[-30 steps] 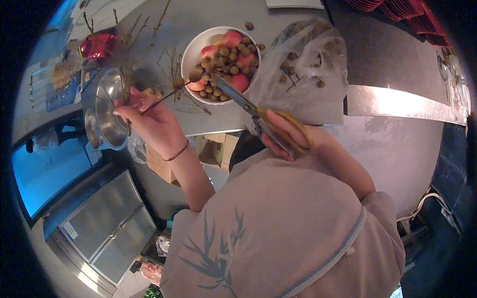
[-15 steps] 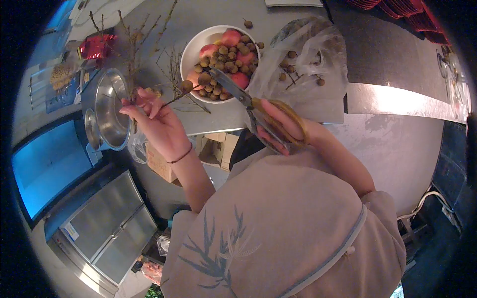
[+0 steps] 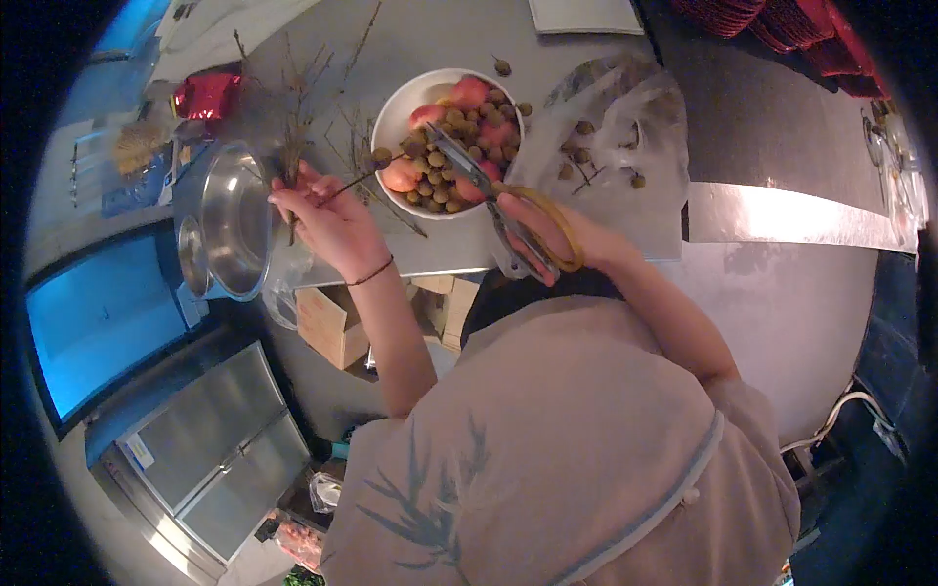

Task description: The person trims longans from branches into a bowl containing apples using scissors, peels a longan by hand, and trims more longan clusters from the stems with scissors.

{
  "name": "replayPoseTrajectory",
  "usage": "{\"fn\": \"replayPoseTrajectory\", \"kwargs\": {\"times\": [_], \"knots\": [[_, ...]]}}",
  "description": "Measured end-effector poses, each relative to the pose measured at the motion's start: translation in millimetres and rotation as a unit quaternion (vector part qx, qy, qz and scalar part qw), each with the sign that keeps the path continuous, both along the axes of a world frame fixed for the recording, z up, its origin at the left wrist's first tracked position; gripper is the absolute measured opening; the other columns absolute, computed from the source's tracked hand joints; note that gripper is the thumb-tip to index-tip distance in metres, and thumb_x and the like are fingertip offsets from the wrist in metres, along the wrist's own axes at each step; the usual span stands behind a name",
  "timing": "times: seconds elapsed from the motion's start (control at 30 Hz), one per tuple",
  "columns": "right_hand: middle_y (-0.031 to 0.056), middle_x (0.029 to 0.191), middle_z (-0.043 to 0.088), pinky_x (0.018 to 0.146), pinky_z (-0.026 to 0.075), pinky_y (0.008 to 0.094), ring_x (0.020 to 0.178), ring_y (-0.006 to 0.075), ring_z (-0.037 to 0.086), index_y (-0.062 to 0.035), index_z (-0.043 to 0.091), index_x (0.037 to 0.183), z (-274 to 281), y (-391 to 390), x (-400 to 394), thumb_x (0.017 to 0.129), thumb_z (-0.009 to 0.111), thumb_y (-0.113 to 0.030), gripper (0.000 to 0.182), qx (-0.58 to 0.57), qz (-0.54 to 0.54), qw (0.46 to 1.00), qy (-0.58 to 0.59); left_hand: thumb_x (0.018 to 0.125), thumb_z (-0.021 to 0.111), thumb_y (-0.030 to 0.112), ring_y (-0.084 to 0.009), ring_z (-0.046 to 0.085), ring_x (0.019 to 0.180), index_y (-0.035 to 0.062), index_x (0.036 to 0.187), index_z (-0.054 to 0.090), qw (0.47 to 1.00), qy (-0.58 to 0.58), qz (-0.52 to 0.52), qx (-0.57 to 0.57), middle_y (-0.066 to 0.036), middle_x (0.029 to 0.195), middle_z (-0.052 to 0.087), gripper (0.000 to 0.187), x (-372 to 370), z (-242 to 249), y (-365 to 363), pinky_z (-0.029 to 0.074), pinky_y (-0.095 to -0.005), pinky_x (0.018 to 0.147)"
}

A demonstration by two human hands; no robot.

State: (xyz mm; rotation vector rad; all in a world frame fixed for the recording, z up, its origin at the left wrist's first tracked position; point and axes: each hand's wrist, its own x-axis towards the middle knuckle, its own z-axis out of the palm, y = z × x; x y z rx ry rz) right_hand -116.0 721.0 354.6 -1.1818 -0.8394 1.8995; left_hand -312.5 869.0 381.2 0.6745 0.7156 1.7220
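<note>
Twigs [image 3: 296, 137] are pinched in my left hand [image 3: 327, 213], left of the bowl. One twig reaches right from its fingers and bears small round brown fruits [image 3: 382, 157]. My right hand [image 3: 552, 232] is wrapped round the yellow handles of large scissors [image 3: 475, 176]. The blades point up and left over a white bowl [image 3: 389, 115] and look slightly parted. Inside the bowl are several red fruits [image 3: 470, 93] and many small brown ones. A clear plastic bag [image 3: 620, 112] with a few brown fruits and stems lies to the right.
Two metal bowls [image 3: 234, 220] stand at the left, near a red package [image 3: 207, 98]. Bare twigs lie on the grey table [image 3: 440, 256]. A loose brown fruit [image 3: 501, 66] sits above the bowl. Below the table edge is an open cardboard box [image 3: 327, 322].
The table and bowl appear lower and slightly further right in view. My left hand has shifted right with the twigs. The scissors remain in my right hand near the fruited twig.
</note>
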Motion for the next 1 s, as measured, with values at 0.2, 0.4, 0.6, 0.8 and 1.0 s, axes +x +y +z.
{"fn": "replayPoseTrajectory", "kwargs": {"times": [0.2, 0.4, 0.6, 0.8, 1.0], "knots": [[0.003, 0.049, 0.043, 0.028, 0.035, 0.0254, 0.032, 0.0124, 0.042, -0.0043, 0.045, 0.079, -3.8, 8.6, 3.8, 0.088, 0.033, -0.055, 0.053, 0.011, -0.043, 0.999, -0.026, 0.088, 0.05, 0.033, -0.013, 0.052, 0.083, 0.0089, 0.105, 0.048, 0.998, -0.059, -0.023, -0.001, -0.01, 0.093, 0.057, 0.03, -0.1, -12.3, 18.0, 0.041, -0.0203, 0.061], [0.0031, 0.044, 0.04, 0.03, 0.034, 0.025, 0.032, 0.0138, 0.041, -0.0061, 0.046, 0.072, 0.8, 3.9, 0.5, 0.086, 0.03, -0.06, 0.057, -0.043, -0.095, 0.995, 0.005, 0.088, 0.049, 0.033, -0.0133, 0.053, 0.084, 0.0095, 0.103, 0.049, 0.996, -0.081, -0.041, 0.02, -0.008, 0.091, 0.056, 0.027, 2.3, -5.9, 17.5, 0.042, -0.0205, 0.061], [0.0044, 0.042, 0.041, 0.031, 0.033, 0.0255, 0.032, 0.0157, 0.041, -0.0064, 0.049, 0.069, -11.3, -20.7, 11.8, 0.085, 0.026, -0.063, 0.063, -0.082, -0.06, 0.994, 0.035, 0.086, 0.051, 0.034, -0.0133, 0.054, 0.085, 0.0095, 0.099, 0.05, 0.991, -0.119, -0.057, -0.012, -0.004, 0.087, 0.054, 0.028, -2.3, 2.9, 8.1, 0.042, -0.0179, 0.057], [0.0057, 0.051, 0.048, 0.035, 0.036, 0.0277, 0.036, 0.0162, 0.044, -0.006, 0.05, 0.076, -13.9, -33.9, 19.7, 0.087, 0.034, -0.055, 0.053, -0.039, -0.032, 0.998, -0.043, 0.083, 0.054, 0.032, -0.015, 0.055, 0.083, 0.0078, 0.095, 0.053, 0.977, -0.18, -0.111, -0.008, -0.004, 0.088, 0.055, 0.027, -5.0, 3.7, 4.7, 0.042, -0.018, 0.056], [0.0137, 0.063, 0.055, 0.054, 0.042, 0.0407, 0.059, 0.0339, 0.054, -0.0031, 0.051, 0.094, 4.9, -43.7, 3.8, 0.083, 0.05, -0.043, 0.041, 0.171, -0.052, 0.898, -0.403, 0.079, 0.059, 0.028, -0.0185, 0.055, 0.083, 0.0053, 0.093, 0.055, 0.959, -0.245, -0.131, -0.061, -0.007, 0.09, 0.057, 0.027, -12.2, -4.7, -3.4, 0.041, -0.0192, 0.055]]}}
